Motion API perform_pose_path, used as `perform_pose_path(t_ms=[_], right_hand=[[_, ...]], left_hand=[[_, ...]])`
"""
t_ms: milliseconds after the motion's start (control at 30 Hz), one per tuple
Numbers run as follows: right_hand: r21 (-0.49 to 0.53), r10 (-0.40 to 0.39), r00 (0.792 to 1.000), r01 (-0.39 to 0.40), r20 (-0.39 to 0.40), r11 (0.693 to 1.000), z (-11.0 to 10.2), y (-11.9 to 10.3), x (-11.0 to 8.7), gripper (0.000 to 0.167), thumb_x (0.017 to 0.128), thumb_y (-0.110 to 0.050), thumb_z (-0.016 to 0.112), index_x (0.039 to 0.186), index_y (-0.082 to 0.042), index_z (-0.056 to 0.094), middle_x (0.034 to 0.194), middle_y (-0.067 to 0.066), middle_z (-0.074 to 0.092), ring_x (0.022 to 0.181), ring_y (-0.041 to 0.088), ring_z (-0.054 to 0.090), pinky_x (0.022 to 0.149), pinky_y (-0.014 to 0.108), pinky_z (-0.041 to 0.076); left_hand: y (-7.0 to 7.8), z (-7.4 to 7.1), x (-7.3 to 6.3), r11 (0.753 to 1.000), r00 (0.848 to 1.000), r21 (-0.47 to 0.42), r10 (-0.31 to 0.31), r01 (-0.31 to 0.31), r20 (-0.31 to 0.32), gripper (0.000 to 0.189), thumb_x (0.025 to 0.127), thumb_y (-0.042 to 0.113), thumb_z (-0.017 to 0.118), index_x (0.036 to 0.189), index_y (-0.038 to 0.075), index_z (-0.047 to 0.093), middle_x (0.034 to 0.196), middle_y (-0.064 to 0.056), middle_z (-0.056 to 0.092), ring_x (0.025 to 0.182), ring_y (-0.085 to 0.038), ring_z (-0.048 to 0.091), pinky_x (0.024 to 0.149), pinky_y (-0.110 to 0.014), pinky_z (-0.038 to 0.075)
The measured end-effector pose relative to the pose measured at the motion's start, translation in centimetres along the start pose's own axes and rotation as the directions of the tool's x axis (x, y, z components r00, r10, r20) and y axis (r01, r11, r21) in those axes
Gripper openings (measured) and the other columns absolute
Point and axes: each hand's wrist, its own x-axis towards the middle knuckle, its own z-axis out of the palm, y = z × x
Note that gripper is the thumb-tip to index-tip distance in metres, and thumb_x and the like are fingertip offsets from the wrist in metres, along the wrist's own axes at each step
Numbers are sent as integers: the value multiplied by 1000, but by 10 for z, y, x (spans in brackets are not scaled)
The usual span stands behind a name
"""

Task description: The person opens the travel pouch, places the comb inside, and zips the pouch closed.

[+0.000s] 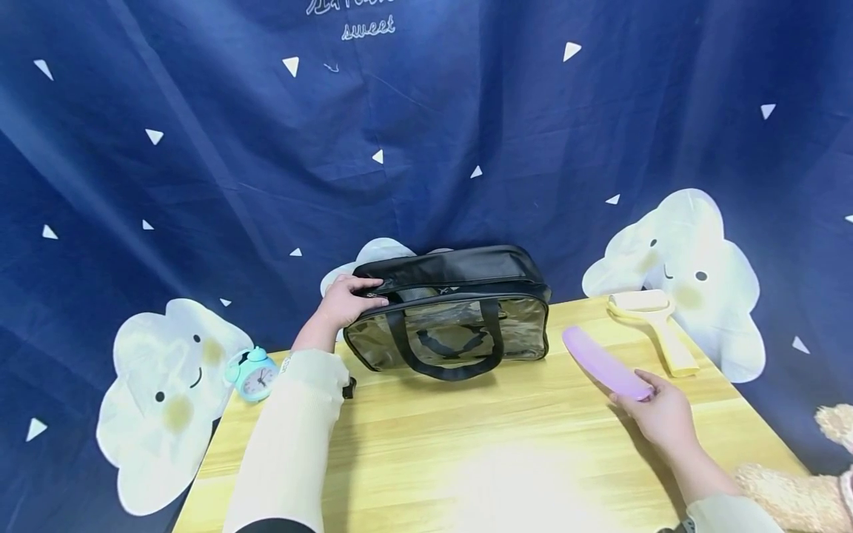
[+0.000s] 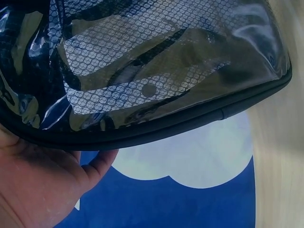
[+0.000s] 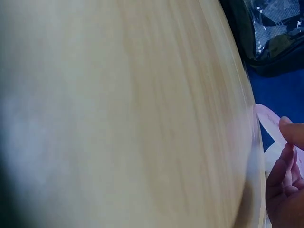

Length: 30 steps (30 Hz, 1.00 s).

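A black bag [image 1: 445,318] with see-through panels and dark handles stands at the back of the table, its top partly unzipped. My left hand [image 1: 341,302] grips it at the top left corner, fingers at the opening. In the left wrist view the clear panel [image 2: 142,90] fills the top, and my left hand [image 2: 47,180] reaches behind its dark piped edge. My right hand [image 1: 663,414] pinches the near end of a long, flat, rounded lilac object [image 1: 603,363], held tilted over the table right of the bag. Its pale pink tip [image 3: 268,116] shows past my thumb in the right wrist view.
A lint roller [image 1: 653,326] with a yellow handle lies at the back right. On the left stands a light blue alarm clock [image 1: 256,374]. A plush toy [image 1: 793,496] sits at the lower right, by the wooden table's [image 1: 426,429] edge. A dark blue curtain [image 1: 426,148] hangs behind.
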Motion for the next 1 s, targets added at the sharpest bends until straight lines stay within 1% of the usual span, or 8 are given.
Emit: perform_pose_path(t_ms=[133,300,367,533,600,667,800,1000], right_hand=[[33,8,999,-7,-34,999,-1,-4,-1,71,90,-17,86,140,19,53,128,43,61,111,47,65,69,4,40],[139,0,991,19,-133,990,-9,-17,4,63,90,-8,83,141,18,55,125,42,64,83,0,64,64,6,48],[182,-7,984,40,-178,982,-15,-28,10,62,89,-6,84,140,16,56,117,34,70,73,-12,55,61,9,50],[289,-13,970,85,-243,954,-32,-62,30,61,88,-5,85,141,10,61,91,-19,68,71,-9,57,58,10,48],[320,-30,963,118,-267,940,-37,-77,37,59,86,-2,85,140,9,63,88,-29,61,73,-8,57,60,8,47],[338,-68,959,163,-276,927,-40,-92,44,58,86,0,85,139,8,63,91,-26,61,76,-9,58,61,8,47],[374,-195,943,289,-270,881,-39,-123,56,58,84,8,83,139,10,63,98,-23,64,83,-9,61,67,8,50],[480,-373,902,432,-218,764,-28,-169,72,57,82,18,79,136,14,61,101,-20,66,84,-5,63,69,10,52]], left_hand=[[1,0,-1,1000,1000,-3,-2,2,-3,52,91,24,85,139,9,71,135,-20,60,129,-37,46,115,-51,36],[1,0,-1,1000,1000,-3,-3,3,0,52,91,25,85,139,9,71,135,-20,59,127,-37,46,115,-51,37],[1,0,-1,1000,1000,-3,-6,6,0,53,91,25,85,140,9,71,135,-20,58,127,-37,46,115,-52,37],[2,-1,-3,1000,1000,-9,-10,10,-4,52,91,24,85,139,9,71,136,-20,58,129,-37,46,116,-52,36],[2,-1,-3,1000,1000,-11,-11,11,0,52,91,24,85,139,9,71,137,-20,58,129,-37,46,116,-52,36],[2,-1,-3,1000,1000,-11,-15,15,6,53,91,25,85,140,9,71,138,-20,57,129,-37,46,116,-51,36],[1,-1,-4,999,1000,-17,-27,27,14,54,91,26,85,140,10,71,141,-20,57,132,-37,45,117,-51,35],[0,0,-3,999,999,-21,-33,34,19,54,91,27,85,141,12,70,143,-20,55,134,-37,43,117,-52,35]])
